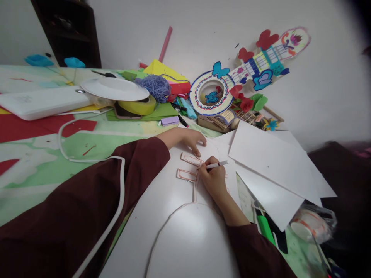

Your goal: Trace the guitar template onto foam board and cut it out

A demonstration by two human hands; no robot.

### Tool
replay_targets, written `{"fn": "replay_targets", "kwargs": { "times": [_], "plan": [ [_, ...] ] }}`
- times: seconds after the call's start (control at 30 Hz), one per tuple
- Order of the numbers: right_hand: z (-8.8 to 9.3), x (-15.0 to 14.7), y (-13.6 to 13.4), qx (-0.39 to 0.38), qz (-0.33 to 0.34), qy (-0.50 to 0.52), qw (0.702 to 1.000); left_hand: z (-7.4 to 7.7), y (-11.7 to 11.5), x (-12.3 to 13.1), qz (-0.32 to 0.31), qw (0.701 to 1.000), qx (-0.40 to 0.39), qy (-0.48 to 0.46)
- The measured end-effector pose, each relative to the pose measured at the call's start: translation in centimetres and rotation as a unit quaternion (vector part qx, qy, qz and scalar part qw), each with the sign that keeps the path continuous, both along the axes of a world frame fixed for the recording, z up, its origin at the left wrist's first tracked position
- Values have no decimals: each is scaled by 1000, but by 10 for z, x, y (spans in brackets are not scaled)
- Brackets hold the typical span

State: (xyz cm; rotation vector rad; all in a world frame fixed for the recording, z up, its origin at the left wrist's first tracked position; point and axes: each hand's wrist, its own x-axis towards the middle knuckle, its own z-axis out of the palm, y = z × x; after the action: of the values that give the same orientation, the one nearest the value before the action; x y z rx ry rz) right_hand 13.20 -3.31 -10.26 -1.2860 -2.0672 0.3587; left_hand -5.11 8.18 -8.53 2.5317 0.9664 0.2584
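A large white sheet (153, 200) lies in front of me, with a curved outline and a narrow neck drawn on it in brownish red. Toward its far end, two slim rectangles (187, 175) are outlined in the same colour. My right hand (213, 179) is closed around a white marker (221, 164), its tip side down at the drawing and hidden by the fingers. Just beyond, my left hand (191, 138) rests on the upper part of the sheet, fingers slightly bent and apart, holding nothing.
Loose white sheets (269, 166) overlap on the right. A decorated paper guitar (211, 94) leans on the wall. Purple yarn (155, 87), yellow tape (139, 105) and a white plate (116, 88) stand at the back left. A white cable (121, 185) crosses my left sleeve.
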Motion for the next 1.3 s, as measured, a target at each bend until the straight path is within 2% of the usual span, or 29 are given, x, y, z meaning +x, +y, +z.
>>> {"fn": "replay_targets", "kwargs": {
  "times": [0.5,0.7,0.8,0.9,0.97,1.3],
  "plan": [
    [2,2,-3,-27,69,42,996,-5,6,1,-6,1000,8,2],
    [6,2,-4,-38,43,75,996,-4,4,0,0,1000,6,-2],
    [9,-6,-4,-77,18,124,989,-2,2,-1,4,1000,3,-2],
    [9,-20,-4,-152,59,139,977,-3,3,-1,-3,1000,8,-4],
    [7,-29,-5,-172,91,131,972,-5,5,-2,-4,1000,10,-6],
    [1,-34,-5,-143,92,98,981,-7,7,-1,8,1000,-4,-13]
  ]
}}
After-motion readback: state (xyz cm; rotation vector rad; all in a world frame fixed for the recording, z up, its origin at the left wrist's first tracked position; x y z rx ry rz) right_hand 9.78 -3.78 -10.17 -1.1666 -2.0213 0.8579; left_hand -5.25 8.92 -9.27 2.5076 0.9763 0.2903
